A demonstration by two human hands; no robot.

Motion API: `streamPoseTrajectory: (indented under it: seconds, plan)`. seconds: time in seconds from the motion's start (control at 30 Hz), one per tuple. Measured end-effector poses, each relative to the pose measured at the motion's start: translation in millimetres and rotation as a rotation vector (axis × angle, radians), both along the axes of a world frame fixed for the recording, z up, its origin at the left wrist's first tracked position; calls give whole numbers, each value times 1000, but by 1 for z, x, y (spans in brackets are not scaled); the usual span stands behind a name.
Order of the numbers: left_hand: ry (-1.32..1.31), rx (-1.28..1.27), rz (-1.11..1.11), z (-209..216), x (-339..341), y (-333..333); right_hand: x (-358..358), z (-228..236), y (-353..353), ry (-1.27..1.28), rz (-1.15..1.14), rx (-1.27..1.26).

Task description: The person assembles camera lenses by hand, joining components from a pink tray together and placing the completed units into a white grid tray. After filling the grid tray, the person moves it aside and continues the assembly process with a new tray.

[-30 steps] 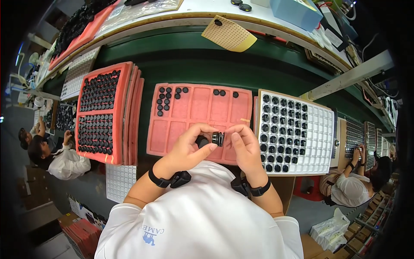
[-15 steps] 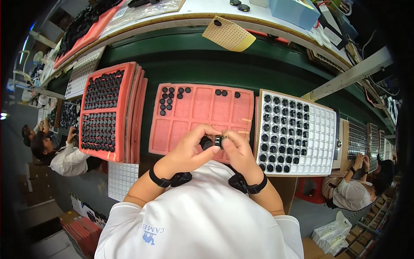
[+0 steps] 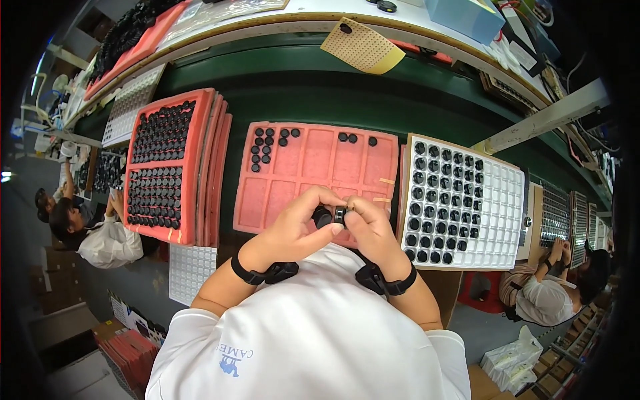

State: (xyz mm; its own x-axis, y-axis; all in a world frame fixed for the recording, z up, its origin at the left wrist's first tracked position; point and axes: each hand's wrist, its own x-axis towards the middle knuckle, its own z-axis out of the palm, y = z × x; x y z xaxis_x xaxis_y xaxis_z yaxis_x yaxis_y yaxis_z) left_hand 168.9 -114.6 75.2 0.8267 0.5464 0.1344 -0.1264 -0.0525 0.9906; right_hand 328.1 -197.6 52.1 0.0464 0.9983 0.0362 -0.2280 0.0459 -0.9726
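Both hands meet over the near edge of a pink foam tray (image 3: 320,160), in front of my chest. A small black cylindrical part (image 3: 340,215) with a shiny band is pinched between the fingers of my left hand (image 3: 298,227) and my right hand (image 3: 371,230). Another black round piece (image 3: 322,216) is tucked in the curled fingers of my left hand. Fingers partly cover both pieces. Several black round parts (image 3: 260,150) stand in the far pockets of the pink tray. On the right, a white gridded tray (image 3: 503,207) holds rows of similar parts.
Stacked pink trays (image 3: 163,167) full of black parts stand at the left. A slanted metal post (image 3: 540,127) rises behind the white tray. Beyond is a raised shelf with a blue box (image 3: 467,17) and a hanging yellowish card (image 3: 360,47). People sit working at both sides.
The whole view has shifted slightly, with the trays a little further right. My hands stay together on the black part, and their fingers have shifted only slightly.
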Motion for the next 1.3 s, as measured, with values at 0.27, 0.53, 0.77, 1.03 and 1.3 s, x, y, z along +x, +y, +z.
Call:
streamPoseTrajectory:
  seconds: [0.27,0.53,0.77,1.03,1.3]
  plan:
    - [14,-2,-19,2,-1,-1,-4,0,1,-56,-18,0]
    - [-13,72,-16,2,-3,-2,-5,7,-1,24,31,-106]
    - [-8,-9,-54,1,-6,-3,-4,4,0,205,73,-99]
    - [-35,-81,-15,3,-10,-3,-9,-5,-4,161,-12,30]
    - [-1,-12,18,2,0,-4,-4,0,-10,-201,-210,311]
